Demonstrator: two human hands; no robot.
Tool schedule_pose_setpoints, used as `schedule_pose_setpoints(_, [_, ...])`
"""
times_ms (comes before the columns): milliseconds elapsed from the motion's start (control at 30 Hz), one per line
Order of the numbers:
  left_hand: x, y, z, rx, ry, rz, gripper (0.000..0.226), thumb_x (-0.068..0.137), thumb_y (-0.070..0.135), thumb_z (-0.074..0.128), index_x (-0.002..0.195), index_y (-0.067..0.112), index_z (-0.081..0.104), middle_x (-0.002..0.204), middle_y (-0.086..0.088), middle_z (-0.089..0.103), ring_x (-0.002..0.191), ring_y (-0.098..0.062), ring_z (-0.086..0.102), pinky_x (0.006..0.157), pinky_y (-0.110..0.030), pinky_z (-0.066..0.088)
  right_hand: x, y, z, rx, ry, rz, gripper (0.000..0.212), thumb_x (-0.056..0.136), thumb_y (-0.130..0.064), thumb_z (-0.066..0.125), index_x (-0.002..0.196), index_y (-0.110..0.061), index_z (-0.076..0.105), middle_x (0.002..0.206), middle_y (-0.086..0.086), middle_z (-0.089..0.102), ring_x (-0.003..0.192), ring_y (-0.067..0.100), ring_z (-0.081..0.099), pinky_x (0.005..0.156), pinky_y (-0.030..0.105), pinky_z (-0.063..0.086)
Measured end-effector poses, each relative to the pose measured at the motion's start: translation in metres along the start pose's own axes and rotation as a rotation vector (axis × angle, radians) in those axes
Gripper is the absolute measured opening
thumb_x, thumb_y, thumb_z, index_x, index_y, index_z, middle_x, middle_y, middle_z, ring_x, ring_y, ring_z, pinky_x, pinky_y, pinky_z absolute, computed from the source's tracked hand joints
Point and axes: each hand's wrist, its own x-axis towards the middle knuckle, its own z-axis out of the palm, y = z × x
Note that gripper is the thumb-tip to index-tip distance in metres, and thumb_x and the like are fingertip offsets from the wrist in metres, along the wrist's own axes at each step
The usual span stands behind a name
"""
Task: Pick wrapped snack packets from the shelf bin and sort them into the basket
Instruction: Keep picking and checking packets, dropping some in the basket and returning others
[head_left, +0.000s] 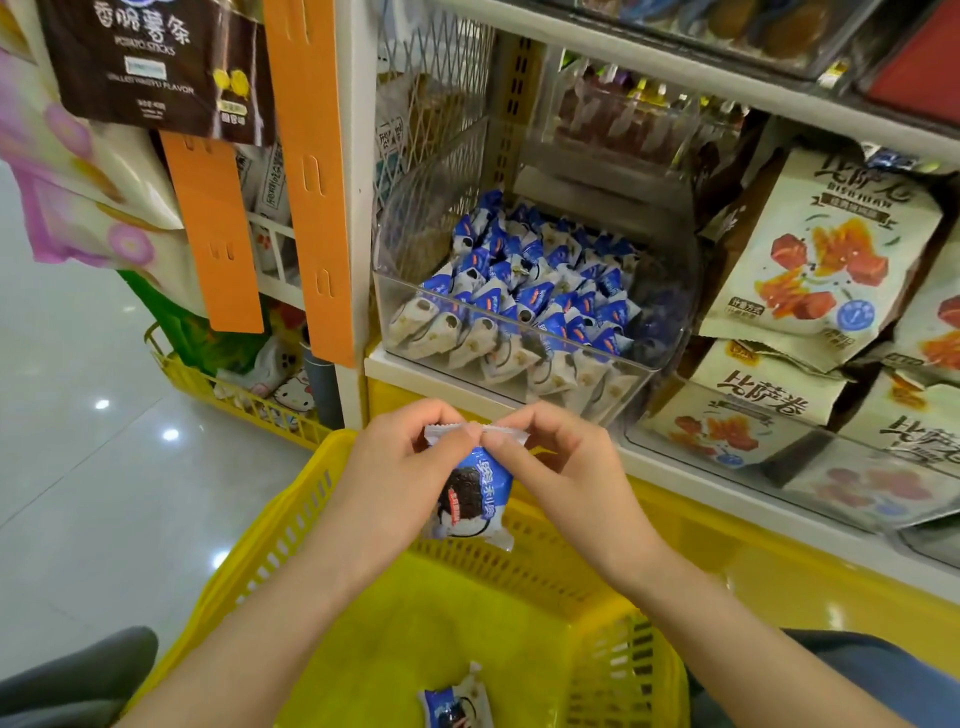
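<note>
Pinching top seam of snack packet (471, 501), fingers of left hand (397, 467) and right hand (563, 462), above basket (296, 519).

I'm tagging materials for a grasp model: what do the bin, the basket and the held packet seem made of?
Bin: clear rigid plastic, glossy; packets show through its wall. Basket: yellow moulded plastic, slightly shiny, with slotted lattice walls. Held packet: probably thin printed plastic film, glossy, with a crimped top seal pinched by the left hand and right hand.
</note>
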Motion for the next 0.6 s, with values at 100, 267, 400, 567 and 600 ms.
schedule_pose_setpoints(100, [0.000,0.004,0.000,-0.140,-0.049,-0.122,0.033,0.086,0.014,0.059,0.054,0.021,0.059,0.060,-0.001,0.058,0.056,-0.009,0.055,0.058,-0.024,0.044,-0.004,0.000,0.002,-0.230,0.070,-0.202,0.007,0.087,-0.019,0.063,0.080,-0.019,0.065,0.075,-0.008,0.063,0.071,0.004,0.057,0.067,0.026,0.049])
schedule_pose_setpoints(267, [-0.003,0.005,-0.001,-0.196,-0.067,-0.198,0.032,0.088,0.020,0.056,0.057,0.023,0.059,0.059,0.004,0.060,0.056,-0.005,0.057,0.053,-0.018,0.044,-0.005,0.000,0.006,-0.311,0.118,-0.220,0.007,0.088,-0.020,0.062,0.081,-0.021,0.065,0.075,-0.011,0.063,0.073,0.004,0.059,0.064,0.021,0.048])
schedule_pose_setpoints(400, [-0.006,0.006,0.001,-0.235,-0.115,-0.269,0.017,0.083,0.030,0.064,0.092,0.017,0.057,0.069,0.008,0.070,0.059,-0.004,0.065,0.054,-0.016,0.050,0.001,-0.001,0.007,0.113,0.199,0.122,0.013,0.090,-0.012,0.057,0.079,-0.015,0.064,0.069,-0.004,0.065,0.064,0.009,0.063,0.054,0.027,0.053])
schedule_pose_setpoints(567, [-0.003,0.005,0.001,-0.242,0.027,-0.266,0.024,0.081,0.017,0.068,0.103,0.013,0.057,0.097,-0.007,0.068,0.077,-0.017,0.067,0.062,-0.030,0.058,0.008,0.002,-0.001,0.496,0.194,0.435,0.009,0.094,-0.009,0.050,0.096,-0.005,0.058,0.090,0.011,0.068,0.065,0.007,0.067,0.057,0.021,0.055])
schedule_pose_setpoints(600, [-0.001,0.005,0.000,-0.230,0.060,-0.246,0.021,0.082,0.016,0.067,0.100,0.015,0.058,0.097,-0.006,0.067,0.077,-0.016,0.067,0.061,-0.028,0.058,0.008,0.002,-0.001,0.490,0.152,0.461,0.009,0.093,-0.005,0.051,0.100,-0.006,0.056,0.089,0.009,0.068,0.066,0.007,0.067,0.059,0.022,0.056])
